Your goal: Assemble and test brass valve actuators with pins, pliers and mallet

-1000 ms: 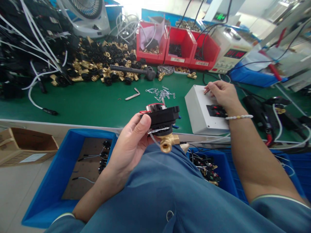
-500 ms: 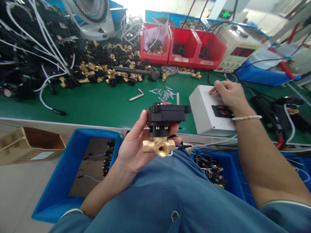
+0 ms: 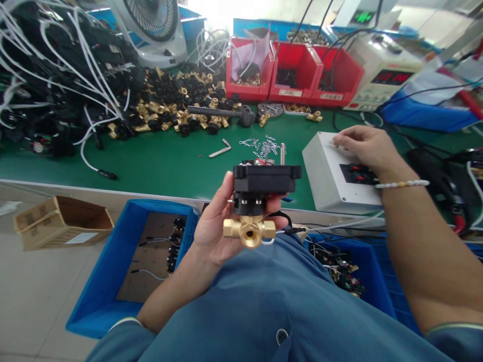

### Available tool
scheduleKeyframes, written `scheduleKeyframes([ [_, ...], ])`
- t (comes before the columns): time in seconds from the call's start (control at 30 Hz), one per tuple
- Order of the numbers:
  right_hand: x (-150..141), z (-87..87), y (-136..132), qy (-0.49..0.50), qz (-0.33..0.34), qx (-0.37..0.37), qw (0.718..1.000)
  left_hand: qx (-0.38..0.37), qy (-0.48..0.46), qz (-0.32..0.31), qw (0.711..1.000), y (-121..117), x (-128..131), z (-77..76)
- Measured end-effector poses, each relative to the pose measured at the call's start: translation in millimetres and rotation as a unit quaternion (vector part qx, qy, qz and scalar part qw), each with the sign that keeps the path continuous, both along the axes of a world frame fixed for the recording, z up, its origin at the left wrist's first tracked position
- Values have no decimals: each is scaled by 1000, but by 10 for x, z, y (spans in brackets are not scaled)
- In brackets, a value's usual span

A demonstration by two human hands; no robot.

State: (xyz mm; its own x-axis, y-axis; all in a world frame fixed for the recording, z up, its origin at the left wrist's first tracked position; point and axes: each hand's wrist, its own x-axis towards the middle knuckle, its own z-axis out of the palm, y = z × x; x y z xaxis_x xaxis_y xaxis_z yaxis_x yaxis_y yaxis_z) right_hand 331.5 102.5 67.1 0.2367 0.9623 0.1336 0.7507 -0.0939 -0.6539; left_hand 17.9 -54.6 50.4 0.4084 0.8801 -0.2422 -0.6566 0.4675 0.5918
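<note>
My left hand [image 3: 214,226] is closed around a motorized valve [image 3: 267,179], holding it upright just off the bench's front edge. Its black actuator housing is on top, and a three-port brass body [image 3: 249,230] points toward me below. A white cable runs off behind the brass part. On the right, my right hand [image 3: 372,146] rests over a light grey control box [image 3: 326,188]. Thumb and forefinger pinch a small switch near the box's far left corner; the fingertips mostly cover it. Red and black terminals [image 3: 358,174] sit on the box beside my wrist.
Brass and black valve parts [image 3: 162,113] are heaped at the back left, with a hammer [image 3: 226,113] on them. Small wire clips [image 3: 264,147] lie mid-bench. Behind are red bins [image 3: 290,93] and a power supply [image 3: 381,75]. Blue crates [image 3: 94,281] stand below the bench.
The whole view has shifted slightly, so the bench items appear further right. My left hand still holds the valve, and my right fingers remain at the switch.
</note>
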Motion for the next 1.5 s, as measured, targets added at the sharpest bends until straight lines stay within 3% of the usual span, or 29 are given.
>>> scheduleKeyframes([
  [0.17, 10, -22, 76, -6, 7, -2, 1000, 17, 23, 2, 1000, -1, -8, 4],
  [0.63, -98, 13, 4, -7, -20, 23, 1000, -14, -34, 21, 999, -21, -23, 44],
  [0.73, -9, 30, 48, 19, -49, 110, 993, 9, 8, 44, 999, -13, -23, 103],
  [0.83, 177, 139, -36, 104, -102, 245, 959, 86, 100, 107, 985, 5, -28, 106],
  [0.9, 318, 221, -226, 176, -123, 278, 936, 152, 177, 166, 958, 38, -27, 23],
  [1.0, 487, 219, -673, 320, -153, 253, 900, 207, 289, 233, 905, 132, 12, -210],
  [1.03, 530, 168, -839, 381, -169, 230, 879, 219, 319, 254, 887, 171, 38, -295],
  [1.13, 634, -105, -1288, 442, -211, 178, 853, 240, 422, 314, 816, 274, 140, -507],
  [1.23, 704, -405, -1579, 508, -233, 124, 820, 254, 514, 356, 738, 324, 232, -644],
  [1.33, 747, -565, -1668, 558, -246, 130, 782, 295, 565, 342, 691, 315, 255, -747],
  [1.5, 869, -578, -1435, 585, -267, 222, 733, 424, 610, 242, 624, 250, 131, -784],
])
